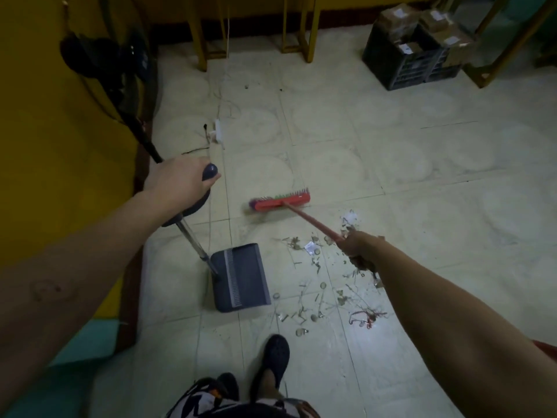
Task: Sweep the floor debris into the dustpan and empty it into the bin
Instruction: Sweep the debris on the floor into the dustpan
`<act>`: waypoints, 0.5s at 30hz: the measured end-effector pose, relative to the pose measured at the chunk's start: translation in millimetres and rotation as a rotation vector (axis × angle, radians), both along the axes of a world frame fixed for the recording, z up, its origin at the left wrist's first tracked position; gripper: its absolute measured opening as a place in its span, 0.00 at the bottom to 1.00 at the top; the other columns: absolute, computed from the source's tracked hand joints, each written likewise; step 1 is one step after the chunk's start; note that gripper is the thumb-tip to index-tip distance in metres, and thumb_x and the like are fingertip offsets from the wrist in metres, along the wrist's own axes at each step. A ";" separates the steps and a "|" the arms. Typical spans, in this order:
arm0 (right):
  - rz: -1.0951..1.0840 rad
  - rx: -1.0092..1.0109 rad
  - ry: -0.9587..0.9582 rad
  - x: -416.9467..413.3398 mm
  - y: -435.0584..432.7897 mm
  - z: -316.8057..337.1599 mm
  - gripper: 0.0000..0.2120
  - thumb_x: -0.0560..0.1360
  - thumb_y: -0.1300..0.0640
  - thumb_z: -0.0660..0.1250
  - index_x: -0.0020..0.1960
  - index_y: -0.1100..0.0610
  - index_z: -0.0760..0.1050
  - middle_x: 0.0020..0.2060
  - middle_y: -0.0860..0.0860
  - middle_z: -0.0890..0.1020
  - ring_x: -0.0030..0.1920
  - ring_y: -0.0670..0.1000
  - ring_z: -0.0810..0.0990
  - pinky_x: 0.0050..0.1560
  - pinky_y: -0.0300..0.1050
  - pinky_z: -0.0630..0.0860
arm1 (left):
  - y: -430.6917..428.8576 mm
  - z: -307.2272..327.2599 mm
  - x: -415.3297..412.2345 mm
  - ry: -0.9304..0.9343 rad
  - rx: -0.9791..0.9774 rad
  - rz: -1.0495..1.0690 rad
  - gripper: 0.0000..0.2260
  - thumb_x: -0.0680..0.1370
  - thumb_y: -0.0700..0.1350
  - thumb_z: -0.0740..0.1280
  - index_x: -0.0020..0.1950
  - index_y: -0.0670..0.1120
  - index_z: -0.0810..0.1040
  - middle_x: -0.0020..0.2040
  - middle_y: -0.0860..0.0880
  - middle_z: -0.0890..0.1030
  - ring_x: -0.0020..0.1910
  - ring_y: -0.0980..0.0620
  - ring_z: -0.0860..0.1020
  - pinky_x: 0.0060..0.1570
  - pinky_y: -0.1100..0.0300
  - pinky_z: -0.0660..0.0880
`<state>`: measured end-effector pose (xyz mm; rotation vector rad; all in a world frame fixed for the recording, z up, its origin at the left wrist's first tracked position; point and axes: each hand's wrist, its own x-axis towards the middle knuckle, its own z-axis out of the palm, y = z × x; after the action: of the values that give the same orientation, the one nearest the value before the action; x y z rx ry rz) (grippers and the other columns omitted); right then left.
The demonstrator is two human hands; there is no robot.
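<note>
A dark blue dustpan [239, 277] stands on the tiled floor, its mouth facing right toward a scatter of debris [319, 292]: twigs, small round bits, scraps and a red thread tangle. My left hand [177, 182] grips the curved top of the dustpan's long metal handle [193, 241]. My right hand [360, 248] grips the red stick of a broom. The red broom head [280, 202], with coloured bristles, sits on the floor beyond the debris, above the dustpan and apart from it.
A yellow wall runs along the left, with a dark standing fan [102, 64] against it. A white power strip [217, 132] and cords lie on the floor. Yellow furniture legs [307, 34] stand at the back; a black crate with cardboard boxes [416, 49] sits back right. My dark shoe [275, 362] is near the debris.
</note>
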<state>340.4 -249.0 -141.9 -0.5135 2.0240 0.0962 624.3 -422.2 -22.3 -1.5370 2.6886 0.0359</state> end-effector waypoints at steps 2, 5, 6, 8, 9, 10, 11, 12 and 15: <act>0.027 -0.013 -0.001 18.6 2.6 -5.4 0.23 0.82 0.47 0.54 0.64 0.66 0.67 0.26 0.53 0.69 0.22 0.49 0.66 0.25 0.40 0.66 | 7.8 -5.7 17.7 -0.022 0.014 0.016 0.15 0.82 0.56 0.59 0.51 0.46 0.75 0.41 0.44 0.76 0.37 0.47 0.70 0.35 0.55 0.66; 0.073 -0.004 0.007 43.1 7.9 -8.3 0.20 0.82 0.46 0.56 0.58 0.65 0.68 0.27 0.52 0.69 0.24 0.49 0.65 0.24 0.38 0.65 | 17.0 -15.5 42.7 -0.037 0.026 0.031 0.15 0.81 0.57 0.59 0.48 0.46 0.74 0.38 0.46 0.73 0.36 0.47 0.71 0.34 0.56 0.68; 0.095 -0.004 0.006 52.7 9.6 -9.7 0.17 0.82 0.48 0.56 0.56 0.64 0.67 0.28 0.52 0.69 0.24 0.48 0.65 0.23 0.37 0.65 | 19.7 -16.9 50.9 -0.036 0.036 0.040 0.15 0.81 0.58 0.59 0.47 0.46 0.74 0.37 0.47 0.72 0.36 0.47 0.71 0.33 0.56 0.68; 0.143 0.018 0.017 66.5 14.8 -15.2 0.12 0.82 0.52 0.57 0.55 0.61 0.65 0.30 0.53 0.70 0.25 0.48 0.66 0.21 0.36 0.66 | 23.7 -19.4 62.8 -0.043 0.051 0.055 0.16 0.81 0.58 0.59 0.46 0.47 0.73 0.36 0.48 0.71 0.35 0.47 0.71 0.33 0.56 0.67; 0.152 0.050 0.015 76.8 19.8 -20.1 0.12 0.81 0.52 0.58 0.56 0.61 0.65 0.31 0.53 0.70 0.25 0.48 0.66 0.21 0.36 0.66 | 28.3 -21.0 73.8 -0.039 0.056 0.072 0.16 0.81 0.58 0.59 0.45 0.47 0.72 0.36 0.48 0.71 0.35 0.47 0.71 0.33 0.56 0.67; 0.148 0.088 0.013 83.7 23.8 -25.3 0.14 0.81 0.51 0.58 0.58 0.62 0.66 0.31 0.52 0.70 0.25 0.47 0.66 0.20 0.35 0.65 | 31.1 -21.2 80.7 -0.035 0.058 0.082 0.15 0.81 0.58 0.59 0.44 0.47 0.72 0.35 0.48 0.70 0.36 0.47 0.71 0.33 0.56 0.67; 0.142 0.121 0.007 93.6 30.0 -29.7 0.16 0.81 0.51 0.59 0.59 0.64 0.67 0.31 0.52 0.70 0.24 0.47 0.65 0.20 0.35 0.65 | 35.9 -22.6 92.4 -0.030 0.057 0.094 0.15 0.81 0.58 0.59 0.43 0.47 0.71 0.34 0.48 0.69 0.35 0.46 0.71 0.32 0.56 0.67; 0.143 0.135 0.012 101.6 35.6 -32.5 0.17 0.81 0.50 0.58 0.60 0.64 0.67 0.30 0.52 0.70 0.24 0.47 0.65 0.20 0.34 0.64 | 40.6 -23.2 102.2 -0.028 0.061 0.105 0.15 0.81 0.58 0.59 0.43 0.47 0.71 0.34 0.49 0.68 0.35 0.46 0.71 0.32 0.56 0.66; 0.139 0.122 0.029 120.1 50.1 -34.1 0.17 0.81 0.50 0.58 0.60 0.63 0.67 0.31 0.52 0.71 0.23 0.47 0.65 0.19 0.34 0.65 | 53.8 -26.8 126.5 -0.022 0.076 0.120 0.15 0.81 0.58 0.59 0.43 0.48 0.70 0.34 0.49 0.68 0.36 0.46 0.72 0.33 0.56 0.67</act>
<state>460.5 -198.9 -176.0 -0.5777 1.9946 0.3119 750.8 -368.4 -49.1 -1.6636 2.5434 0.1232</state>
